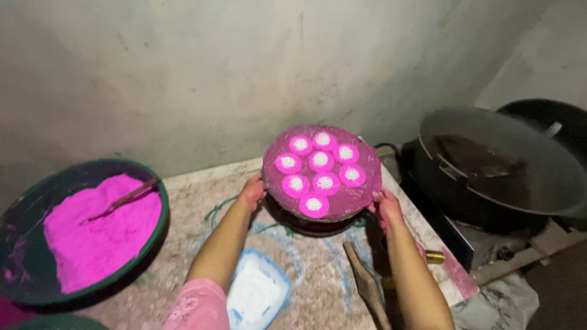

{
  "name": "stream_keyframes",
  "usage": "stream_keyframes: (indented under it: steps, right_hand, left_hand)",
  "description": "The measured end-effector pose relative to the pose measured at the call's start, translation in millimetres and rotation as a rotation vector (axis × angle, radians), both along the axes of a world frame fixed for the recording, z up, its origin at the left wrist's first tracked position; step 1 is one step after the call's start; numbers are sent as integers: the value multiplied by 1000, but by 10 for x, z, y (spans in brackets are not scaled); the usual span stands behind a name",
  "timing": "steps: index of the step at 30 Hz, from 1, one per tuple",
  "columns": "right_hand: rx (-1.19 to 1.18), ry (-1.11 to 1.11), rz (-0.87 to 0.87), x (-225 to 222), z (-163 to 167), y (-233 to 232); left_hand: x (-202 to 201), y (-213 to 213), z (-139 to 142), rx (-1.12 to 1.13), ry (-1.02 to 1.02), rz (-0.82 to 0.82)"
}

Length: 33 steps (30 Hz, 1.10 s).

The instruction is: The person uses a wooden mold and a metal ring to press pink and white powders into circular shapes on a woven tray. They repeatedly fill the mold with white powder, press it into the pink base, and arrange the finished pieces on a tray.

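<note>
Both hands hold a round tray [358,198] by its rim, above a dark pot that sits on the speckled bench [306,275] near the picture's middle. The left hand [253,190] grips the rim at nine o'clock, its fingers curled around the edge. The right hand [385,206] grips it at about four o'clock, fingers likewise wrapped over the rim. The tray is covered with a pink-stained cloth and carries eight pink cakes [320,161], each topped with a white centre: one in the middle and the others ringed about it. The tray tilts slightly toward the person.

At nine o'clock from the tray, well apart, a wide dark green basin [18,214] holds a heap of bright pink powder [98,232], with a stick-like tool [125,198] lying in it. At six o'clock, near the person's forearms, sits a blue-rimmed container of white filling [257,293]. Just right of it lies a wooden handle [367,284]. At three o'clock stands a large dark wok [501,165] with liquid inside, resting on a stove beside the bench. A plain grey wall [214,73] rises behind everything at twelve o'clock.
</note>
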State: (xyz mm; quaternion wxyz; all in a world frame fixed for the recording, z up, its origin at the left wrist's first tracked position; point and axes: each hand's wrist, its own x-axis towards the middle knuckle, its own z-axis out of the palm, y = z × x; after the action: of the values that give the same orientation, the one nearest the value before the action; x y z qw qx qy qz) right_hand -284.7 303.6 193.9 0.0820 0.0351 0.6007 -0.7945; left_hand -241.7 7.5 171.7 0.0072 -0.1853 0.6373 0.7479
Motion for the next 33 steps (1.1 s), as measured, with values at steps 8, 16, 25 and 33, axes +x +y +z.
stream_keyframes:
  steps: [8,16,25,33]
  right_hand:
    - [27,-79,-12,14,-89,-159]
    - [227,-30,-73,2,-160,-163]
    - [241,111,-176,-131,-267,-85]
    - [80,226,16,397,-637,373]
  left_hand:
    - [-141,19,-186,45,11,56]
    - [-102,-14,-273,-155,-14,104]
    - [-114,72,-229,37,143,142]
    - [1298,-173,-487,81,273,236]
